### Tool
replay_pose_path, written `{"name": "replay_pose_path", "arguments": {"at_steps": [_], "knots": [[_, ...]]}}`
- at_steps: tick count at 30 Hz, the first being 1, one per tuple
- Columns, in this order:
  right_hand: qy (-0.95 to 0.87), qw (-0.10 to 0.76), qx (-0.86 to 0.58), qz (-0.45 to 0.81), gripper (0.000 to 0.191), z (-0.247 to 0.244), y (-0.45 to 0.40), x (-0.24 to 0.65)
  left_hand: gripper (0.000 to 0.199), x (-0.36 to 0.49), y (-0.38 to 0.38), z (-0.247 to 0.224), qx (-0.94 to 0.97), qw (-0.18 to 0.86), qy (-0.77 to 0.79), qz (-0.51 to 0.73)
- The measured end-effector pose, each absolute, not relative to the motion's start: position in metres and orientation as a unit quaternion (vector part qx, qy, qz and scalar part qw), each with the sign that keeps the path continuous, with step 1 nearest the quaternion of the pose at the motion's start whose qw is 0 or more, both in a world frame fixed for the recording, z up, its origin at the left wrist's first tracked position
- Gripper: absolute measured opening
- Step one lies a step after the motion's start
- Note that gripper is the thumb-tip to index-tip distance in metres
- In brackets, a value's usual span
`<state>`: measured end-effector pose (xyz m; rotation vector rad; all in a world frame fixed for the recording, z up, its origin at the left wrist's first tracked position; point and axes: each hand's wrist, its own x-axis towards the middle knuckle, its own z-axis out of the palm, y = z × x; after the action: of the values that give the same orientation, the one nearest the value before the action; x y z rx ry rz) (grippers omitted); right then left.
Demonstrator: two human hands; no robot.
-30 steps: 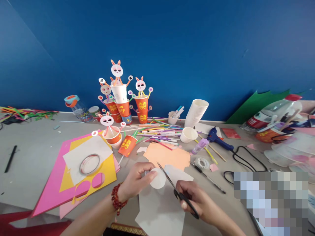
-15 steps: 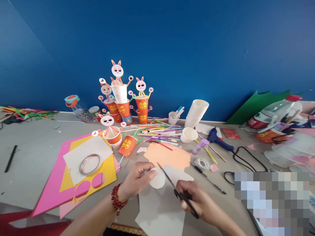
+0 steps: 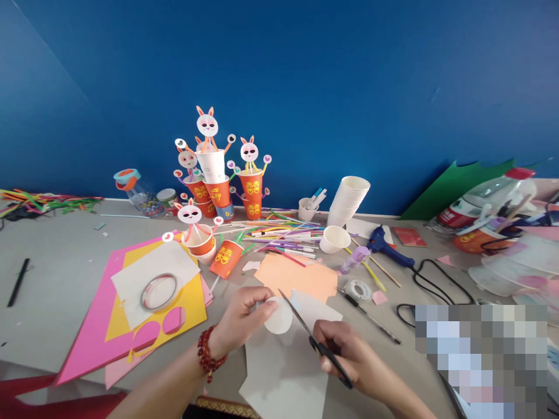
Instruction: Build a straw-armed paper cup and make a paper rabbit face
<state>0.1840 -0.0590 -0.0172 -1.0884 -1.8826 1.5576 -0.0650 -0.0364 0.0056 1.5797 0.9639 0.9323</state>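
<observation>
A round white paper disc [image 3: 279, 317] is pinched at its left edge between the thumb and fingers of my left hand [image 3: 248, 314]. My right hand [image 3: 340, 349] is closed around the handles of black scissors [image 3: 324, 347]. Their blades point up and to the left, close together beside the disc's upper right edge; whether they touch it I cannot tell. Below both hands lies white paper [image 3: 283, 372] on the grey table. A red bead bracelet [image 3: 209, 354] circles my left wrist.
Rabbit figures on cups [image 3: 218, 192] stand at the back. Behind the hands lie orange paper [image 3: 292, 276], a tape roll [image 3: 358, 290] and a pen [image 3: 379, 323]. Pink and yellow sheets [image 3: 194, 305] are at left, a glue gun [image 3: 391, 249] and its cable at right.
</observation>
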Motion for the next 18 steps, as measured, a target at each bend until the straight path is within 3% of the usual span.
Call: {"name": "replay_pose_path", "arguments": {"at_steps": [13, 18], "knots": [[-0.686, 0.218, -0.416, 0.556, 0.067, -0.013, -0.058, 0.181, 0.036, -0.065, -0.037, 0.005, 0.652, 0.514, 0.396, 0.391], [-0.675, 0.239, -0.487, 0.500, 0.052, -0.022, -0.057, 0.187, 0.036, -0.065, -0.037, 0.002, 0.632, 0.529, 0.403, 0.398]]}}
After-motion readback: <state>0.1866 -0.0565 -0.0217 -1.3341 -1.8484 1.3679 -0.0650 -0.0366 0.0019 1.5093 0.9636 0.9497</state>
